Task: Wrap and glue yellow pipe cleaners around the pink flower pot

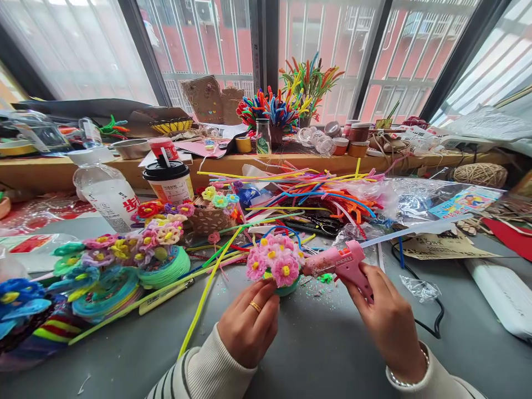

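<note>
The grey table (324, 354) lay in front of us, with some glitter (318, 295) scattered near its middle. Nearest to us were our two hands, each of them closed around something. Our left hand (251, 318) was pinching the lower front edge of a pink flower cluster (274, 255) between the thumb and the fingers, although some of the fingertips were hidden from us. Our right hand (386, 318) was wrapped around the handle of a pink glue gun (334, 263); whether its trigger was pressed, we could not tell.

In our judgement, the main danger came from the nozzle (306, 267), which pointed at the flowers from very near: if the glue was hot, a small slip of the right hand could burn the left fingers, or leave a drop on the petals. The long glue stick (415, 230), which came out behind the gun, could also catch on the plastic bag (409, 202) and pull the aim aside.

The cluster sat on its green-blue base (290, 289), just beyond the left hand and to the left of the right hand, with the gun between. We could not tell whether the nozzle was touching the petals. Farther away, we saw a tangled heap of pipe cleaners (316, 191), then a wooden ledge (233, 163) with jars (358, 133) on it, and last of all the barred windows (320, 33).
</note>
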The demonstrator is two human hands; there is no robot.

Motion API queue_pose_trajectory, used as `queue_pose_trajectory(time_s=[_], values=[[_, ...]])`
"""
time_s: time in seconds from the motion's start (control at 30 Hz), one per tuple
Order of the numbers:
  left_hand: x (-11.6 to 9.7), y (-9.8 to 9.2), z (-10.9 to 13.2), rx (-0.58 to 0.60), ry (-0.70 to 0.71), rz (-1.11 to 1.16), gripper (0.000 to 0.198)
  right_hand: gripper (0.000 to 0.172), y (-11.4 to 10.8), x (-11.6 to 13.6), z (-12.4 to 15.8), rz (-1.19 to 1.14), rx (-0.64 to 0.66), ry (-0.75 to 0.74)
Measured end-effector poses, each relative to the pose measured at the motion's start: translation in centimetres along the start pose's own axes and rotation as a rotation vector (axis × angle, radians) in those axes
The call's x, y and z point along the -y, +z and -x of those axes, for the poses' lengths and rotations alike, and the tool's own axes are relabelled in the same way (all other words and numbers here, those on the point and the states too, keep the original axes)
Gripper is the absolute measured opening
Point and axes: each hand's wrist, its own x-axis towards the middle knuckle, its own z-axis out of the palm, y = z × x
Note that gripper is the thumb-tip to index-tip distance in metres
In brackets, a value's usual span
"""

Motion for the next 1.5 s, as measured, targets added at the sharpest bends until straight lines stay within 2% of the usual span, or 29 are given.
queue_pose_trajectory(time_s=[0.33,0.5,0.63,0.73,0.8,0.87,0.97,1.03,1.13,1.17,1.2,1.3,1.37,1.5], values=[[0.0,0.0,-0.2,0.02,-0.001,0.009,0.014,0.027,-0.1,0.1,-0.2,0.0,-0.053,-0.011],[0.0,-0.2,0.2,0.017,0.0,0.032,0.014,0.037,-0.5,-0.5,-0.6,0.001,-0.099,0.156],[0.0,-1.1,0.7,0.005,-0.004,0.111,0.016,0.036,-0.7,-1.8,-1.1,0.006,-0.064,0.269],[-0.9,-2.0,0.8,0.003,-0.044,0.216,0.02,0.037,-0.5,-2.7,-1.1,0.064,-0.04,0.305],[-2.2,-2.4,0.5,0.027,-0.104,0.326,0.021,0.035,-0.3,-3.0,-1.0,0.071,-0.05,0.3],[-4.1,-2.4,-0.1,0.051,-0.221,0.466,0.021,0.031,-0.1,-2.9,-0.8,0.019,-0.045,0.267],[-7.1,-1.4,-1.4,0.162,-0.412,0.828,0.019,0.025,0.3,-2.3,-1.0,-0.115,-0.017,0.166],[-8.6,-0.1,-2.5,0.302,-0.638,1.095,0.025,0.029,0.7,-1.8,-1.5,-0.139,-0.023,0.091],[-9.9,2.1,-4.5,0.467,-1.083,1.711,0.04,0.036,1.5,-1.1,-2.3,-0.034,-0.02,0.005],[-10.1,2.8,-5.1,0.464,-1.205,1.849,0.042,0.036,1.8,-1.0,-2.6,0.008,-0.012,-0.024],[-10.2,3.4,-5.6,0.41,-1.28,1.938,0.044,0.035,2.1,-0.8,-2.8,0.042,-0.007,-0.055],[-10.1,4.7,-6.3,0.171,-1.341,2.059,0.044,0.033,2.7,-0.7,-3.3,0.075,-0.015,-0.1],[-9.8,5.1,-6.2,0.081,-1.316,2.106,0.04,0.034,2.9,-0.7,-3.4,0.068,-0.023,-0.046],[-9.3,5.3,-5.6,0.127,-1.247,2.218,0.033,0.033,2.9,-1.1,-3.2,0.063,-0.049,0.021]])
